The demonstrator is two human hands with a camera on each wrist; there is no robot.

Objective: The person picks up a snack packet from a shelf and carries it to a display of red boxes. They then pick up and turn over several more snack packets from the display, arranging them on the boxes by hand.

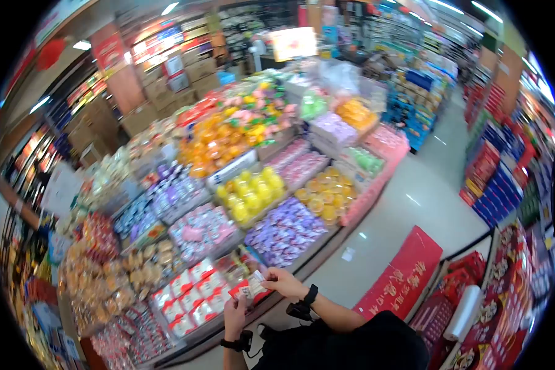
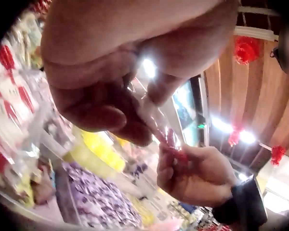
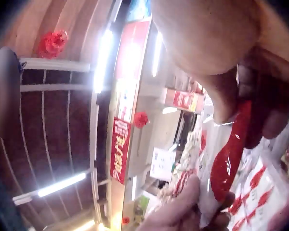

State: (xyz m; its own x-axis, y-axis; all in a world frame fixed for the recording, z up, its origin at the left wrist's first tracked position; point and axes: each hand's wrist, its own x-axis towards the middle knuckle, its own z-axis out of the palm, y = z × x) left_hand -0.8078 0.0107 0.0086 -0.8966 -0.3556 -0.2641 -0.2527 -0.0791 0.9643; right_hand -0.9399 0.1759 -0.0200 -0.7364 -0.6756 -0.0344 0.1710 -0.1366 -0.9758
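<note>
A small red and white plastic packet [image 1: 245, 290] is stretched between two hands over the front edge of the display. The left hand [image 1: 235, 311] pinches its lower left end, and the right hand [image 1: 285, 284] pinches the opposite end. In the left wrist view the left hand [image 2: 111, 77] curls its fingers round the clear wrapper, with the right hand [image 2: 195, 175] gripping the red end. The right wrist view shows the packet's glossy red side [image 3: 229, 154] between the right hand [image 3: 250, 82] and the fingertips of the left hand [image 3: 176, 209].
Similar red and white packets [image 1: 191, 296] fill a bin just left of the hands. Purple-wrapped sweets [image 1: 285, 232], yellow packs [image 1: 250, 194] and round orange cups [image 1: 328, 194] lie beyond. A red mat [image 1: 401, 274] covers floor at the right, beside another display [image 1: 505, 296].
</note>
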